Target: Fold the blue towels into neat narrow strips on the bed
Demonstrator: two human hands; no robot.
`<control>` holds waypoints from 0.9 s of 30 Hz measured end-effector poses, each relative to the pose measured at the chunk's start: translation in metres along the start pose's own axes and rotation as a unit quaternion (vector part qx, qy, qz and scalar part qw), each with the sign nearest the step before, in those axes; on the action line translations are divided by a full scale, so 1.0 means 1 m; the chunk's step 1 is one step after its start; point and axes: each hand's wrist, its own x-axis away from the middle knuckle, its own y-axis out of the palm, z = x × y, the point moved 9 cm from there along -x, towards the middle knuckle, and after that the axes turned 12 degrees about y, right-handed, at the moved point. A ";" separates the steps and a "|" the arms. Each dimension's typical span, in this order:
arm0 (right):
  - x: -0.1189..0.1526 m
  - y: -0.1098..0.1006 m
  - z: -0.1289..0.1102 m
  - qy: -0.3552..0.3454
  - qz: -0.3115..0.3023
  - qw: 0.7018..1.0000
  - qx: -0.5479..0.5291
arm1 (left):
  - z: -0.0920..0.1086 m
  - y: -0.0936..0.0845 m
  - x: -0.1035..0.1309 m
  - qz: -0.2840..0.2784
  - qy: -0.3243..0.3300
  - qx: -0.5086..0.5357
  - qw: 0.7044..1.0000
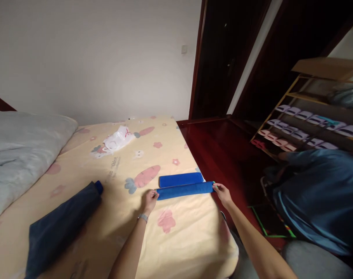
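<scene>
Stretched between my two hands is a long blue folded strip of cloth, low over the bed's near right corner. My left hand, with a pale band on its wrist, pinches the strip's left end. The right end is pinched by my right hand, where a bit of green shows at the tip. Just behind the strip lies a brighter blue flat rectangular piece, partly overlapped by it. To the left, a dark blue folded cloth rests on the bed, with a brighter blue end poking out.
The bed has a yellow sheet with carrots and flowers. A crumpled white plastic bag and a grey pillow or quilt lie on it. At right stand a shoe rack with slippers and something draped in dark blue fabric.
</scene>
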 end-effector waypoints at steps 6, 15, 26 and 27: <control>-0.008 0.013 0.017 0.001 -0.002 0.999 0.035 | -0.011 -0.021 -0.011 0.071 0.012 -0.080 0.994; 0.024 0.018 0.009 -0.032 0.026 0.989 0.143 | 0.018 -0.033 0.013 0.042 0.079 -0.213 0.973; 0.207 -0.079 0.072 -0.148 0.013 0.937 0.316 | 0.058 -0.290 0.124 0.143 0.091 -0.515 0.840; 0.220 -0.085 0.075 -0.163 0.014 0.930 0.328 | 0.060 -0.320 0.131 0.161 0.062 -0.560 0.810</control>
